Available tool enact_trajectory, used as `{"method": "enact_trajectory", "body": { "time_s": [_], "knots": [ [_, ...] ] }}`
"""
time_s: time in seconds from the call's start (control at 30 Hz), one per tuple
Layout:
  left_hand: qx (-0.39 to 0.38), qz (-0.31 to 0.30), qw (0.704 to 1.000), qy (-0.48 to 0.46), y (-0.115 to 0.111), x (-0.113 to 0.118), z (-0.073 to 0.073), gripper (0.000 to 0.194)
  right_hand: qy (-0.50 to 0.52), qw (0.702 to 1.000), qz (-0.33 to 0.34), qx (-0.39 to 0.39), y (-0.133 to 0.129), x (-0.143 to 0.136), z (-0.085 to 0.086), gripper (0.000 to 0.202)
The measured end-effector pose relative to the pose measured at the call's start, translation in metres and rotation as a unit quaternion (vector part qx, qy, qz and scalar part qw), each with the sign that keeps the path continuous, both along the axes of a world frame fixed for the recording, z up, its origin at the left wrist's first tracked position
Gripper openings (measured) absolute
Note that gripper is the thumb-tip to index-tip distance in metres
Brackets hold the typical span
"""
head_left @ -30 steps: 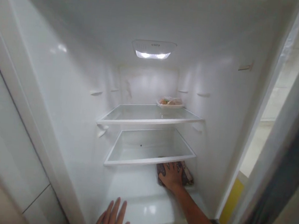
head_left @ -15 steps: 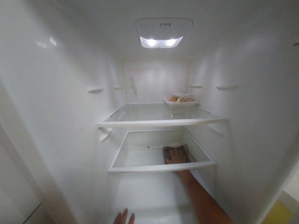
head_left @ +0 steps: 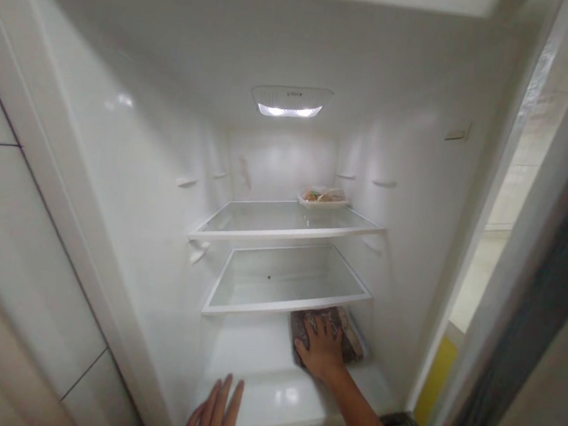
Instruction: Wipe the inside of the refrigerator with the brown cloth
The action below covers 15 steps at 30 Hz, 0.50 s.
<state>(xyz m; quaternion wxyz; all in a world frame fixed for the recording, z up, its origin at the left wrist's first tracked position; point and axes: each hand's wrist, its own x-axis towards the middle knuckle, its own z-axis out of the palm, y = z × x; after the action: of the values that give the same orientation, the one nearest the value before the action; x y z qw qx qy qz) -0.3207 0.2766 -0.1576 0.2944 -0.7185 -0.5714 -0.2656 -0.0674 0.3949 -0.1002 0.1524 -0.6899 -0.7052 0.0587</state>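
My right hand [head_left: 321,350] lies with fingers spread on top of a dark brown flat packet in clear plastic [head_left: 347,336], below the lower glass shelf at the right of the fridge. Whether the fingers grip the packet's edge is not visible; they look spread flat on it. At the bottom left of the view, my left hand [head_left: 217,417] has its fingers apart and holds nothing, near the fridge's front. A wrapped white tray of food [head_left: 323,199] rests on the upper glass shelf [head_left: 263,219], at the back right.
The lower glass shelf [head_left: 241,289] juts out above my right hand. A lit lamp [head_left: 290,111] is on the ceiling of the fridge. Tiled wall [head_left: 27,215] stands at left, and the open door with its dark seal [head_left: 530,317] at right.
The view has pulled back. My right hand and the packet now show below the lower shelf's front edge instead of through its glass. More of my left hand shows.
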Motion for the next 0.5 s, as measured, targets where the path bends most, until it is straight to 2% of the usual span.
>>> {"method": "enact_trajectory", "body": {
  "time_s": [0.17, 0.3, 0.4, 0.5],
  "knots": [
    [-0.004, 0.007, 1.0, -0.005, -0.002, 0.003, 0.004, 0.052, 0.02, 0.998, 0.038, -0.036, -0.048, 0.002, 0.005, 0.062],
    [0.005, 0.009, 1.0, 0.001, -0.002, 0.003, 0.004, 0.049, 0.017, 0.998, 0.049, -0.036, -0.077, -0.009, 0.0, 0.061],
    [0.017, 0.003, 1.0, 0.021, 0.0, 0.0, 0.004, 0.05, 0.015, 0.999, 0.033, -0.019, -0.086, -0.024, -0.007, 0.064],
    [0.025, -0.008, 0.999, 0.039, 0.001, -0.001, 0.002, 0.053, 0.011, 1.0, 0.023, -0.012, -0.079, -0.037, -0.009, 0.066]
  ]
}}
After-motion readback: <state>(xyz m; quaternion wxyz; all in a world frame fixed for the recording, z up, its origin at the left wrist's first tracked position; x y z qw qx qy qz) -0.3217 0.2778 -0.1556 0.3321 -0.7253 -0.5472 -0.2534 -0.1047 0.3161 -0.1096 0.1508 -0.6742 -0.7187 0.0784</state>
